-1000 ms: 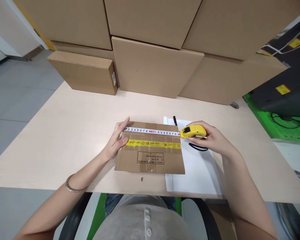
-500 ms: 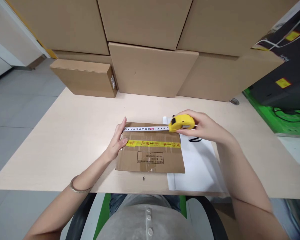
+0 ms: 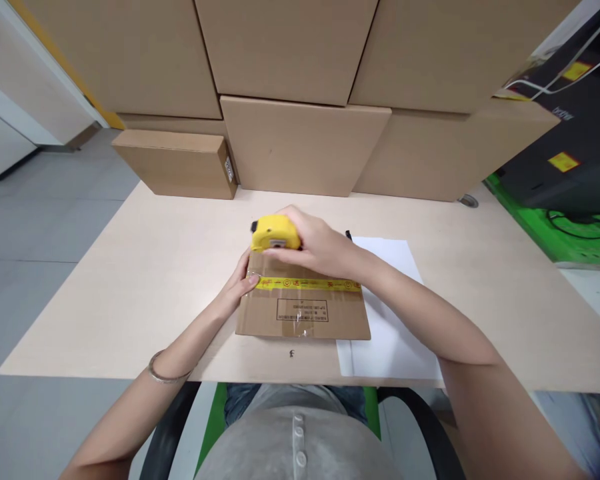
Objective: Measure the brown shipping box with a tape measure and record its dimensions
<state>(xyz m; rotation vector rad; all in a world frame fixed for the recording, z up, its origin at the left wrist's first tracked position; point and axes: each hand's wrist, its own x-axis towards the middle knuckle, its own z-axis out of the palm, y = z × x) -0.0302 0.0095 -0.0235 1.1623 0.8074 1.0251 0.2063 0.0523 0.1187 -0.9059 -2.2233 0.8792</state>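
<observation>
A flat brown cardboard box (image 3: pixel 305 313) with a yellow printed tape stripe lies on the light wooden table (image 3: pixel 130 280) in front of me. My left hand (image 3: pixel 237 283) rests on the box's left edge, fingers curled against its top corner. My right hand (image 3: pixel 320 247) is closed round a yellow tape measure (image 3: pixel 275 235), held over the box's far left corner right beside my left hand. No tape blade shows between them.
A white sheet of paper (image 3: pixel 395 320) lies under the box's right side, with a black pen (image 3: pixel 349 235) at its far edge. Large cardboard boxes (image 3: pixel 300 143) are stacked along the table's back; a smaller one (image 3: pixel 177 163) stands at back left. Green floor and black equipment at right.
My right hand has carried the tape measure leftward across the box, from its right end to its left corner, and the white blade has drawn back into the case. My left hand stayed.
</observation>
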